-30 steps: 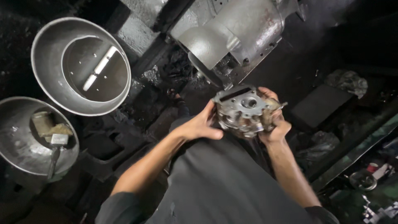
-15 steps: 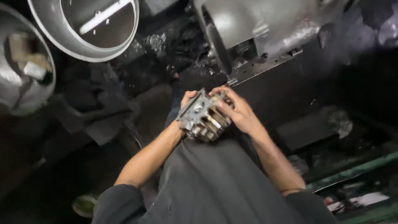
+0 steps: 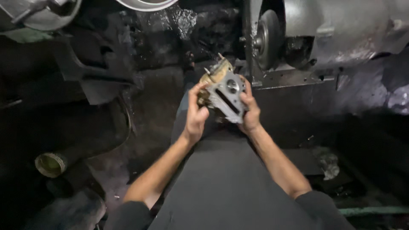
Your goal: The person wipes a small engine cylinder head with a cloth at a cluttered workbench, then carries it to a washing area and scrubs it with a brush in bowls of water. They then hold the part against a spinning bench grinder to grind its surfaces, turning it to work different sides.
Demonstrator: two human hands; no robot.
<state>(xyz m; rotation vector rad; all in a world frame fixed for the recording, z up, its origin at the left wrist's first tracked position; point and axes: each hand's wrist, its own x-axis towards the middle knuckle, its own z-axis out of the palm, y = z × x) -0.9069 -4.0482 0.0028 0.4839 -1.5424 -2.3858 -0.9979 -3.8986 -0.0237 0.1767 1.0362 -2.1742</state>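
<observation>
Dark workshop floor, grimy grey metal casting (image 3: 223,91)

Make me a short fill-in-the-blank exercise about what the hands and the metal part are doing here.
1. The grey metal part is held by ____ hands.
2. The left hand grips the part's ____ side.
3. Beyond the part stands a round grinding ____ on a machine.

Missing words: both; left; wheel
</observation>
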